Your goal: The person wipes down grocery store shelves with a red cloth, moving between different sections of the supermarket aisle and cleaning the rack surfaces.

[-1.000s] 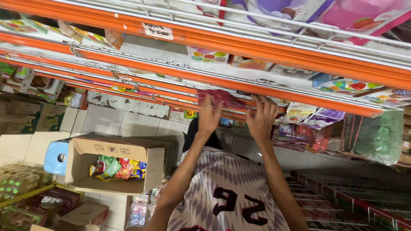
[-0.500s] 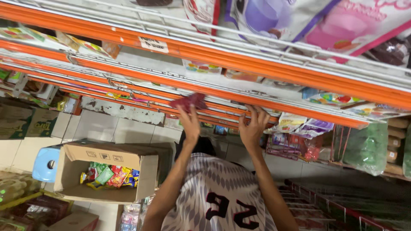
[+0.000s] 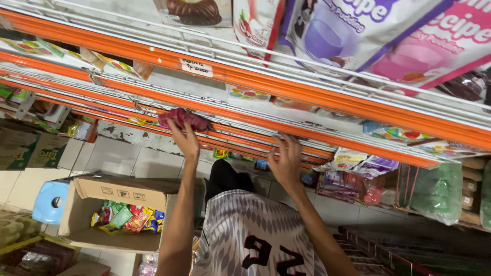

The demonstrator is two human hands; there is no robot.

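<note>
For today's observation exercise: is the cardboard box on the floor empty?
No. The open cardboard box holds a heap of colourful snack packets in green, red and yellow, lying against its far side.

A single head-worn camera looks steeply down the face of orange shelves (image 3: 286,87), which run tilted from upper left to right across the frame. The wearer's patterned shirt (image 3: 255,240) fills the lower centre at close range; the tiled floor (image 3: 128,158) and a cardboard box (image 3: 87,204) lie farther off, lower left.
</note>
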